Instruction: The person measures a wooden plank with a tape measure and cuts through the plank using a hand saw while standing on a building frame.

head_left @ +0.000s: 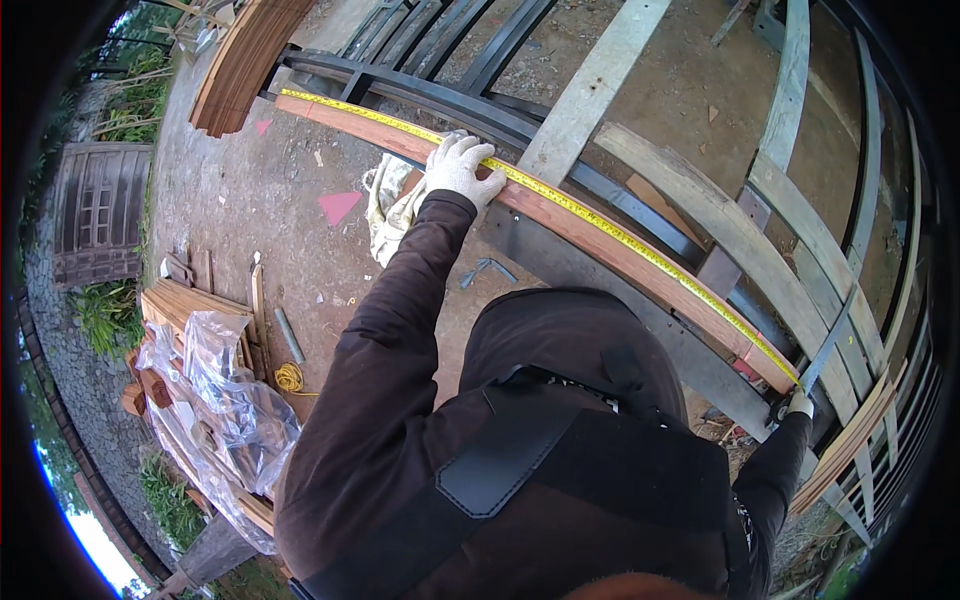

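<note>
Tape measure [575,207] — beneath left hand [458,168]

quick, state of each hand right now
Left hand: curled over tape and plank; how tightly can't be told.
Right hand: at plank's right end; grip can't be told.

Probably an outdoor woodworking yard [230,210], edges dark: stacked planks [245,65], metal framing [450,102], greenery [97,338].

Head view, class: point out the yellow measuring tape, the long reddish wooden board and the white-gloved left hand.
Yellow measuring tape [570,203]: head view, outstretched blade.
Long reddish wooden board [594,241]: head view, face beside the tape.
White-gloved left hand [457,169]: head view, back of hand.
</note>
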`<state>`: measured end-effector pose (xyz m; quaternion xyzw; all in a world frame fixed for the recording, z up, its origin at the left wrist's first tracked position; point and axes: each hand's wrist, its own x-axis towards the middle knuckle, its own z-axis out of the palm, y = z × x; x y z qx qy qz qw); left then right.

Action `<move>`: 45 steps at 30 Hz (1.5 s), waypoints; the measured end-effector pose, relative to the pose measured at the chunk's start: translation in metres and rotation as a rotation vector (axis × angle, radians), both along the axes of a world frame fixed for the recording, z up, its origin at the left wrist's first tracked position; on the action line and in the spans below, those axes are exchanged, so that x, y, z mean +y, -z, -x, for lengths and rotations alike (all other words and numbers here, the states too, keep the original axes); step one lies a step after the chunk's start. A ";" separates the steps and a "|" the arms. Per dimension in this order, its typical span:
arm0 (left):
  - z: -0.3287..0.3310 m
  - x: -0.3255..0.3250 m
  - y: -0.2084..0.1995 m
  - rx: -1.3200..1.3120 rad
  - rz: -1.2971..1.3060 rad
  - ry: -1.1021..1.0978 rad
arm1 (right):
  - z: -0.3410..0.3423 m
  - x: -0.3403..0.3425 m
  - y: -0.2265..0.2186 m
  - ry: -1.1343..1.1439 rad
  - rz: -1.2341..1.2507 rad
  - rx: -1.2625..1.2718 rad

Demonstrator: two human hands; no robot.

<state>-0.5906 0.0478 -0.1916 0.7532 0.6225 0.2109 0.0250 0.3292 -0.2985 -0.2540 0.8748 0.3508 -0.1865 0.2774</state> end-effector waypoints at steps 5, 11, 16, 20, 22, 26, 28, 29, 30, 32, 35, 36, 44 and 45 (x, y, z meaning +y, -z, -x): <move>0.002 -0.001 -0.001 0.059 0.026 -0.035 | 0.020 0.008 -0.003 -0.053 -0.005 -0.027; -0.004 -0.008 -0.007 0.150 0.107 -0.177 | 0.040 -0.010 -0.019 0.232 -0.582 0.104; -0.014 -0.004 0.005 0.112 0.142 -0.204 | 0.012 -0.029 -0.076 0.032 -0.867 0.081; -0.005 -0.012 -0.015 0.178 0.157 -0.232 | 0.110 0.066 -0.131 0.175 -0.563 0.197; -0.010 -0.006 -0.012 0.166 0.178 -0.222 | 0.113 0.083 -0.134 -0.118 -0.660 0.183; -0.005 -0.006 -0.008 0.180 0.217 -0.228 | 0.154 0.159 -0.128 -0.453 -0.588 0.337; -0.003 -0.002 -0.008 0.172 0.256 -0.213 | 0.176 0.194 -0.129 -0.574 -0.516 0.358; -0.005 0.000 -0.009 0.182 0.238 -0.206 | 0.174 0.206 -0.121 -0.619 -0.517 0.328; -0.004 0.000 -0.010 0.191 0.234 -0.186 | 0.179 0.220 -0.115 -0.669 -0.514 0.304; -0.002 0.002 -0.011 0.212 0.230 -0.143 | 0.185 0.240 -0.108 -0.704 -0.427 0.228; -0.003 0.006 -0.011 0.218 0.258 -0.101 | 0.185 0.253 -0.091 -0.702 -0.465 0.162; 0.000 0.004 -0.008 0.217 0.251 -0.101 | 0.186 0.256 -0.086 -0.684 -0.463 0.162; 0.004 0.003 -0.003 0.259 0.247 -0.078 | 0.221 0.252 -0.085 -0.448 -0.511 0.179; 0.007 0.005 -0.001 0.270 0.233 -0.072 | 0.227 0.251 -0.088 -0.447 -0.508 0.158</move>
